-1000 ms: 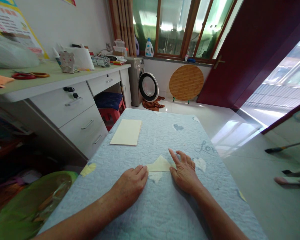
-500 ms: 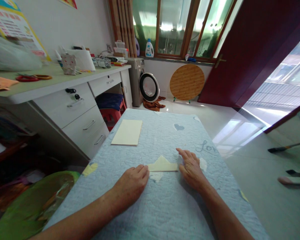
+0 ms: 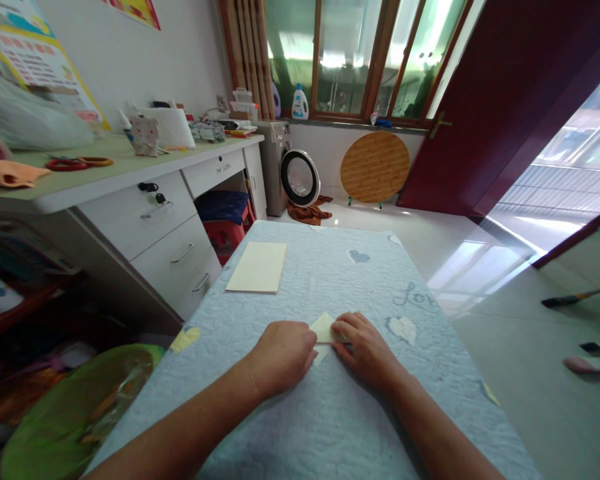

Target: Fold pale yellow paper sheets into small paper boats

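A small piece of folded pale yellow paper point(image 3: 323, 328) lies on the cloth-covered table, its pointed top facing away from me. My left hand point(image 3: 286, 355) is closed over its left end, fingers curled. On the right end, my right hand point(image 3: 363, 343) pinches the paper between thumb and fingers. Both hands hide the ends of the paper, leaving only its middle and peak in sight. Farther up to the left rests a stack of pale yellow paper sheets point(image 3: 257, 267), untouched by either hand.
The table has a light blue quilted cloth point(image 3: 320, 413). A green basin point(image 3: 55, 427) stands low on the left, beside a white-drawered desk point(image 3: 150, 213) with scissors point(image 3: 75, 163) on top. Beyond are a red stool point(image 3: 227, 230), an open washing machine point(image 3: 275, 163) and a round wooden board point(image 3: 375, 167).
My right hand has come down and inward onto the paper's right end, its fingers now closed there. The left hand has shifted right over the left end, so less paper shows.
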Demonstrator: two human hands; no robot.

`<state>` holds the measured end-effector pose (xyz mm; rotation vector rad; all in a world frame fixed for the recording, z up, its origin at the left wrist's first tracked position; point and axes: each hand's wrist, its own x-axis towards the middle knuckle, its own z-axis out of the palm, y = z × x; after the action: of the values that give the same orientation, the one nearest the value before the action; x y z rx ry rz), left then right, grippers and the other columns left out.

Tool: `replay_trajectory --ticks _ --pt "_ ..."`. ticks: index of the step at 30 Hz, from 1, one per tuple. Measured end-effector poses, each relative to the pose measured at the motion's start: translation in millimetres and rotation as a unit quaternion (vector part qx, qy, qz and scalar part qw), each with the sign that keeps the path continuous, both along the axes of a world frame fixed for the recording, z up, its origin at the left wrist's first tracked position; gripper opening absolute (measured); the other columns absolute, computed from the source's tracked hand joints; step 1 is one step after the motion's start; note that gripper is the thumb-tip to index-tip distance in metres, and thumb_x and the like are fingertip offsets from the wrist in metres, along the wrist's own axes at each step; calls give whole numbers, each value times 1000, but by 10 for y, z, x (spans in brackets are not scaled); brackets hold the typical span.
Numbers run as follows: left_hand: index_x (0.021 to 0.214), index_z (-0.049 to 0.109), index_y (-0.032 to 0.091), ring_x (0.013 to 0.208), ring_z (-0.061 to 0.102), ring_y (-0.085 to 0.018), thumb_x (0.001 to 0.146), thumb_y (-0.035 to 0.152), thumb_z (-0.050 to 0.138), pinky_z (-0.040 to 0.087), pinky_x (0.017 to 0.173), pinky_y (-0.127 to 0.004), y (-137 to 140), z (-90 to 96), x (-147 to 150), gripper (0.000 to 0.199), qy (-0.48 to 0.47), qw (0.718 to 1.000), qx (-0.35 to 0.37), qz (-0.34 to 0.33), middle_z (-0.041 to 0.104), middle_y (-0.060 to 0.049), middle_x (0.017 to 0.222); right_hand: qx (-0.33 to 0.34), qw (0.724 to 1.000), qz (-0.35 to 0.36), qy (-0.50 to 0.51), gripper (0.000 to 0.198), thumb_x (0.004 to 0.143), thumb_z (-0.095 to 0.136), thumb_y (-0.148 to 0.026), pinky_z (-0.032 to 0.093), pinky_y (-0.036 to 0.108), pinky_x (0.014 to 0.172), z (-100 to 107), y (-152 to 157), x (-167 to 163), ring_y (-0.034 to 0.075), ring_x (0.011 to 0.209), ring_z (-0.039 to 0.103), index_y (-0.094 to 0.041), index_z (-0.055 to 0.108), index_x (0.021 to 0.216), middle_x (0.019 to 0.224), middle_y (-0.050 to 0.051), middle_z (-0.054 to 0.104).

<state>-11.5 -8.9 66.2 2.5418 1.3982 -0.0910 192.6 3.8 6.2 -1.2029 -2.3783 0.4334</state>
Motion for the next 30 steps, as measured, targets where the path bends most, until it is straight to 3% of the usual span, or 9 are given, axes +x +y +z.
replay_trajectory --ticks 7,10,16,19,22,30 --pt "72 70 18 74 67 -26 89 28 52 46 69 -34 14 -208 124 26 -130 990 -45 45 72 -9 77 30 999 -21 29 9 88 55 -11 45 33 80 -59 19 -1 21 87 57 -19 61 88 90 7 64" --pt "81 67 18 77 65 -23 87 24 55 45 70 -32 40 -327 157 15 -237 967 -40 82 69 -5 81 37 997 -42 52 12 89 50 -11 46 31 76 -76 34 1 20 82 59 -18 60 87 86 7 64" --pt "89 63 18 79 62 -20 85 20 57 47 76 -33 44 -468 222 8 -345 930 -29 123 65 -5 89 32 991 -74 106 12 88 49 -12 45 26 68 -77 72 1 16 70 59 -19 59 86 82 5 63" --pt "110 58 18 79 64 -17 84 17 58 50 77 -32 50 -520 257 26 -428 888 -62 158 63 -7 104 7 985 -95 142 10 85 52 -14 43 25 63 -75 78 -9 15 65 59 -19 61 84 77 2 63" --pt "119 52 19 85 66 -17 83 16 58 53 74 -30 58 -565 290 37 -487 851 -98 171 59 -9 115 -34 977 -116 176 9 82 53 -15 41 24 59 -73 66 -37 13 60 56 -19 61 82 69 0 61" --pt "112 56 20 92 67 -19 81 19 66 56 69 -26 48 -547 285 32 -530 821 -149 153 58 -8 116 -154 945 -109 267 4 83 57 -22 40 23 57 -41 22 -82 13 61 55 -20 56 86 68 -3 59"
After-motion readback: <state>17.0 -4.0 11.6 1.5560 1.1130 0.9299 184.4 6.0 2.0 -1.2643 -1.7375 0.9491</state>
